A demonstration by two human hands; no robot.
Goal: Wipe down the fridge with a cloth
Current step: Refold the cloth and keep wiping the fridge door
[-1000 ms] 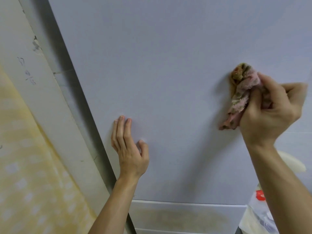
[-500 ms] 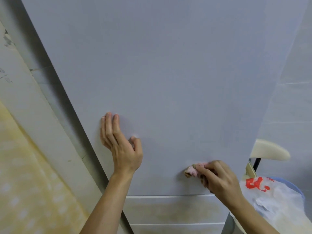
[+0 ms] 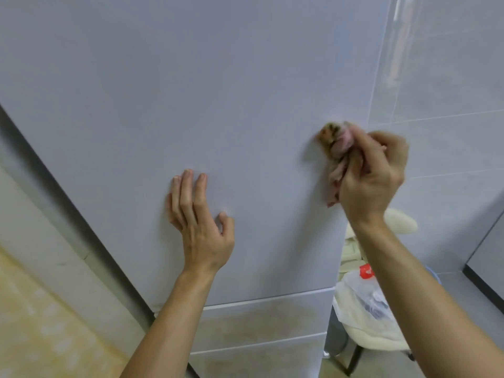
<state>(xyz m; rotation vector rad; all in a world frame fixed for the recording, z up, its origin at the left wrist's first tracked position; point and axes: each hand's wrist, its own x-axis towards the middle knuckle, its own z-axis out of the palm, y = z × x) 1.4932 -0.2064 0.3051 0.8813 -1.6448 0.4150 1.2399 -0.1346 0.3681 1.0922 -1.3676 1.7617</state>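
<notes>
The pale grey fridge door [image 3: 218, 91] fills most of the head view. My left hand [image 3: 200, 227] lies flat against it at mid height, fingers spread and pointing up, holding nothing. My right hand [image 3: 372, 175] is closed around a bunched pink and brown cloth [image 3: 336, 148] and presses it against the door near the right edge. The cloth's lower end hangs below my fist. Below the door are two drawer fronts [image 3: 261, 320] with yellowish stains.
A tiled wall [image 3: 447, 77] stands to the right of the fridge. Beside the fridge's lower right is a chair [image 3: 381, 339] holding a white plastic bag [image 3: 362, 298] with red print. A yellow patterned surface [image 3: 41, 323] and a pale wall strip lie to the left.
My right hand with the cloth has swept from low on the door, near its bottom edge, up to mid height near the right edge. My left hand stays flat on the door.
</notes>
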